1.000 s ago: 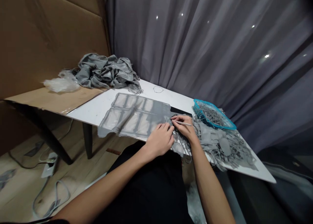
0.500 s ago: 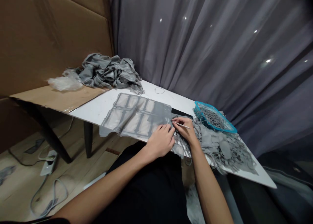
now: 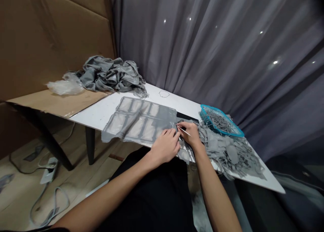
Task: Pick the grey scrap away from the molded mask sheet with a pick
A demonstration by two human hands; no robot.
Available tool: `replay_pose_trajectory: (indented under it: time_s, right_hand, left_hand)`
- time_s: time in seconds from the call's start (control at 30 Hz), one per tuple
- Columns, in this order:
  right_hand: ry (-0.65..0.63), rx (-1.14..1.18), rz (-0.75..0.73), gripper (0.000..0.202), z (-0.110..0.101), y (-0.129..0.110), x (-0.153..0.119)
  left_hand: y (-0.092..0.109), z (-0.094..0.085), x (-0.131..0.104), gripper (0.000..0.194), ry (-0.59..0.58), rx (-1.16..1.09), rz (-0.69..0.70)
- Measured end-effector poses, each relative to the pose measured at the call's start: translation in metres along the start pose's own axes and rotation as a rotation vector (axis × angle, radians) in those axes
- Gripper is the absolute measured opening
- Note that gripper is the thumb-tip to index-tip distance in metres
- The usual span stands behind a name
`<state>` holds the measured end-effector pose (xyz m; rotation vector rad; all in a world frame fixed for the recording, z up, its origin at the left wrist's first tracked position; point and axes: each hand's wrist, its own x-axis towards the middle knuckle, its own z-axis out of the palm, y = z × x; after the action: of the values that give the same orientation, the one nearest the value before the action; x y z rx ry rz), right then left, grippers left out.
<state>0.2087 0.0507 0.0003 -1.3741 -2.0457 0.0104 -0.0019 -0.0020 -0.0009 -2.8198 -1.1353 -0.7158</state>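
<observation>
A grey fabric sheet with rows of clear pockets point(image 3: 134, 120) lies spread on the white table. My left hand point(image 3: 165, 145) rests on its right part, palm down, fingers laid over the fabric. Close beside it, my right hand point(image 3: 191, 134) pinches a thin white stick-like tool point(image 3: 184, 131), whose tip points at the sheet's right edge. What kind of tool it is, I cannot make out. My fingers partly hide the spot where the tip meets the fabric. Grey strips and cords point(image 3: 235, 154) lie heaped to the right of my right hand.
A blue basket point(image 3: 238, 132) of thin grey cords stands at the back right. Crumpled grey fabric point(image 3: 108, 73) is piled at the back left, beside a clear plastic bag point(image 3: 66, 85). A thin dark loop point(image 3: 164, 93) lies near the curtain point(image 3: 215, 50). A power strip point(image 3: 49, 171) is on the floor.
The white tool has swung from nearly level to a steeper slant in my right hand. My left hand stays on the fabric. The view has shifted slightly.
</observation>
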Motion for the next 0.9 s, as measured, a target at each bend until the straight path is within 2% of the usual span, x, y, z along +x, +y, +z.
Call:
replay_pose_trajectory:
  time_s: [0.2,0.5,0.73,0.9]
  right_hand:
    - [-0.005,-0.106,0.025,0.013,0.001,-0.005,-0.001]
    - [0.122,-0.101,0.058,0.016,0.006,-0.003,0.002]
    - [0.163,0.134,0.114,0.016,-0.001,-0.004,0.003]
    - [0.122,0.267,0.164,0.014,-0.004,-0.006,-0.001]
  left_hand:
    - [0.0,0.0,-0.001,0.031,0.002,0.0,0.0]
    - [0.0,-0.001,0.0,0.026,0.014,-0.014,0.014]
    - [0.001,-0.001,0.0,0.025,0.015,-0.027,0.008]
    - [0.001,-0.001,-0.001,0.03,0.015,-0.03,0.002]
